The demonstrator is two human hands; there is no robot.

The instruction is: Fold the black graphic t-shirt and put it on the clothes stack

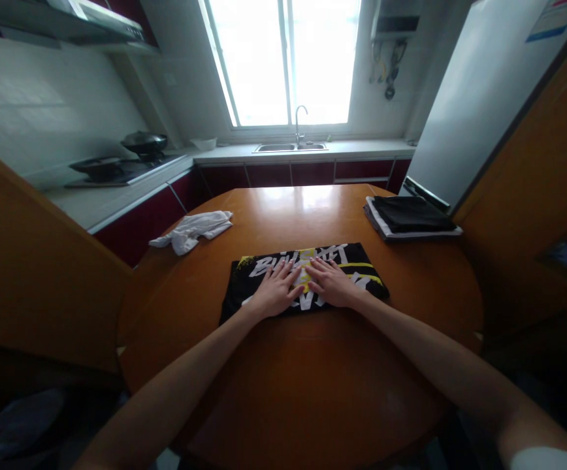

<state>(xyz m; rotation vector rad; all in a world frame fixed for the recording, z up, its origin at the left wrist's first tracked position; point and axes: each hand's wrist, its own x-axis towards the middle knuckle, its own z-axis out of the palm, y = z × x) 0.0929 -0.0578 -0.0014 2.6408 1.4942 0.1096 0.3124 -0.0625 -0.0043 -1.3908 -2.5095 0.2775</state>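
Observation:
A folded black T-shirt [238, 287] with white lettering and yellow marks lies flat across the middle of the wooden table [307, 378]. On its printed top, left of centre, my left hand [278, 287] rests palm down with fingers spread. Close beside it, my right hand [331, 282] also lies flat on the print, its fingers stretched out. The two hands are near each other at the shirt's centre and cover part of the lettering. Neither one grips the cloth.
A crumpled white cloth [196, 230] lies at the table's left edge. Toward the back right sits a stack of folded dark and white clothes [413, 217]. Beyond are a counter with a sink [291, 147], a stove with pans [145, 141] and a fridge [479, 98].

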